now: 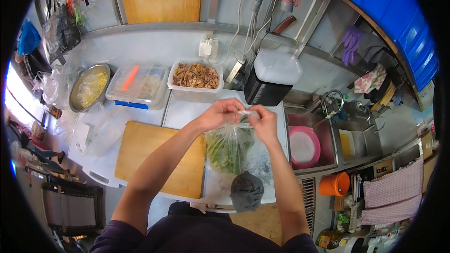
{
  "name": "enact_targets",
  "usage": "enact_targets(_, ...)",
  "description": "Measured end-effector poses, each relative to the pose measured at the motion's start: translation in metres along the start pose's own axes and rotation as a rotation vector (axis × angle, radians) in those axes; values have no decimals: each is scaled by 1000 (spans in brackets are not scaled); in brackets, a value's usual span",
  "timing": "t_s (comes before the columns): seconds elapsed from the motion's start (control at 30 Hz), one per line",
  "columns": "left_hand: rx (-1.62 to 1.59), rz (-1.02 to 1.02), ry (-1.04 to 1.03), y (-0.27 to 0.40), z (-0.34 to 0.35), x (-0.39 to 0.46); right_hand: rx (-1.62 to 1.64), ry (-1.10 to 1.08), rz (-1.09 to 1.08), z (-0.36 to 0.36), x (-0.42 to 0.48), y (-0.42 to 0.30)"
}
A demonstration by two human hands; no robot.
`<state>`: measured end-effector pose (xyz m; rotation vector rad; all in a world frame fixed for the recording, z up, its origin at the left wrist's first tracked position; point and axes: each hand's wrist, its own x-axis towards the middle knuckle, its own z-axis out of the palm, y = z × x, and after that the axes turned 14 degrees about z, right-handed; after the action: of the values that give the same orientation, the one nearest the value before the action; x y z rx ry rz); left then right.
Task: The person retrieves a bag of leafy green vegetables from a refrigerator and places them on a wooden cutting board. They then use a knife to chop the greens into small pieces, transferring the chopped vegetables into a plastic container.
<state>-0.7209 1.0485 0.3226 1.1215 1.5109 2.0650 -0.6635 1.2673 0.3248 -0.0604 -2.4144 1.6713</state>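
A clear plastic bag (230,149) of green leafy vegetables sits on the white table (218,193), right of a wooden cutting board (160,158). Both my hands pinch its gathered neck. My left hand (225,112) grips the neck from the left, the fingertips close together. On the other side, my right hand (263,121) holds the twisted plastic between thumb and fingers. Whether the neck is knotted I cannot tell. A grey cloth-like bundle (247,191) lies at the table's front edge, just below the bag.
Behind stand a metal bowl of yellow shreds (89,88), a lidded plastic box (137,84), a tub of browned meat pieces (195,80) and a black bin (269,88). At right, a pink basin (305,147) sits in the sink (328,140). An orange bucket (334,184) stands below.
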Motion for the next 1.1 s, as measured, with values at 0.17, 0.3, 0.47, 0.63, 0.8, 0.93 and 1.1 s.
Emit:
enact_targets(0.17,409,54,246,-43,-19,-17,459,-186,146,-12,15,-5)
enact_targets(0.3,780,154,-103,-58,-5,-15,-287,180,-81,-28,15,22)
enact_targets(0.47,911,-99,-30,-67,18,-4,-164,239,193,-29,-57,75)
enact_targets(0.63,788,-11,-145,-54,15,23,-304,206,136,31,-54,96)
enact_targets(0.8,1146,14,-170,-28,-8,30,-52,405,-53,-52,-26,68)
enact_targets(0.93,891,-166,426,-38,-34,8,-318,503,154,-134,-35,100)
enact_targets(1.1,472,-140,454,-48,-4,-11,-605,745,-267,-79,-60,45)
